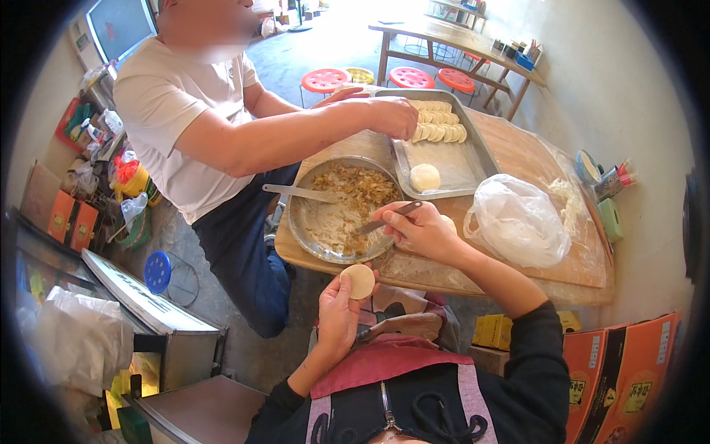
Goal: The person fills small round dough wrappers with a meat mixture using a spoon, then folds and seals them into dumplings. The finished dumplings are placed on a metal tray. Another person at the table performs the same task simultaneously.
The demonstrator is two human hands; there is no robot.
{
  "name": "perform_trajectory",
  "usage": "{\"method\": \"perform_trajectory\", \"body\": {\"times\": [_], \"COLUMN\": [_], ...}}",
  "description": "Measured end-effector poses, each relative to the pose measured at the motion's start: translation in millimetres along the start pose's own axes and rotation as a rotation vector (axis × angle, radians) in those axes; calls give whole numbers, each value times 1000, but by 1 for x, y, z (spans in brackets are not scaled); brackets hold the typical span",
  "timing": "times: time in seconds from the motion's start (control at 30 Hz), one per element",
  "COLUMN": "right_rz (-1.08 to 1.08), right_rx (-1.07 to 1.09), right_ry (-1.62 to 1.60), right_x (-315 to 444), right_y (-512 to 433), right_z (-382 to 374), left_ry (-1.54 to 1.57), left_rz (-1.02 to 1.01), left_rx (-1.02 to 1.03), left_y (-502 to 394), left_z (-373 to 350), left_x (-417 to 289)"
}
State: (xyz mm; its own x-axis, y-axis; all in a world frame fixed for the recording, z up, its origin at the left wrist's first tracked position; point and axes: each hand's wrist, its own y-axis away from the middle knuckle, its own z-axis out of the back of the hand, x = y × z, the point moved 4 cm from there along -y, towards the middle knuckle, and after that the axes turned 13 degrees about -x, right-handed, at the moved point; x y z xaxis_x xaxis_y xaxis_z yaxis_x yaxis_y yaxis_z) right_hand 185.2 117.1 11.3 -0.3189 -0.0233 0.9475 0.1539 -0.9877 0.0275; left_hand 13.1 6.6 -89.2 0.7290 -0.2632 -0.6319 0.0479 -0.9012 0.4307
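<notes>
My left hand (337, 316) holds a round dough wrapper (359, 281) up in front of the table's near edge. In my right hand (417, 230) is a flat metal spatula (383, 223), its blade dipped into the filling. That chopped filling (355, 186) lies in a wide round metal pan (297, 236), heaped at the far side and thin at the near side. A second flat spatula (299, 191) rests across the pan's left rim. Partly hidden behind my right hand, a pale dough piece (449, 223) lies on the board.
A person (183, 122) opposite reaches over a metal tray (482, 150) with rows of dumplings (438, 122) and a stack of wrappers (425, 177). A clear plastic bag (516, 222) sits on the floured wooden board (577, 266). Stools (324, 81) stand beyond the table.
</notes>
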Motion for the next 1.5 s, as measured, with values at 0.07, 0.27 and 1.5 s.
{"method": "perform_trajectory", "body": {"times": [0.07, 0.27, 1.5], "right_rz": [143, 365, -356], "right_rx": [35, 158, 74], "right_ry": [42, 163, -484], "right_x": [3, 6, -22], "right_y": [-3, 3, 1], "right_z": [-11, -15, -13], "left_ry": [7, -36, -20], "left_rz": [2, 13, 61], "left_rx": [4, 2, 72], "left_y": [1, -3, 20], "left_z": [1, 5, -4], "left_x": [0, 3, -19]}}
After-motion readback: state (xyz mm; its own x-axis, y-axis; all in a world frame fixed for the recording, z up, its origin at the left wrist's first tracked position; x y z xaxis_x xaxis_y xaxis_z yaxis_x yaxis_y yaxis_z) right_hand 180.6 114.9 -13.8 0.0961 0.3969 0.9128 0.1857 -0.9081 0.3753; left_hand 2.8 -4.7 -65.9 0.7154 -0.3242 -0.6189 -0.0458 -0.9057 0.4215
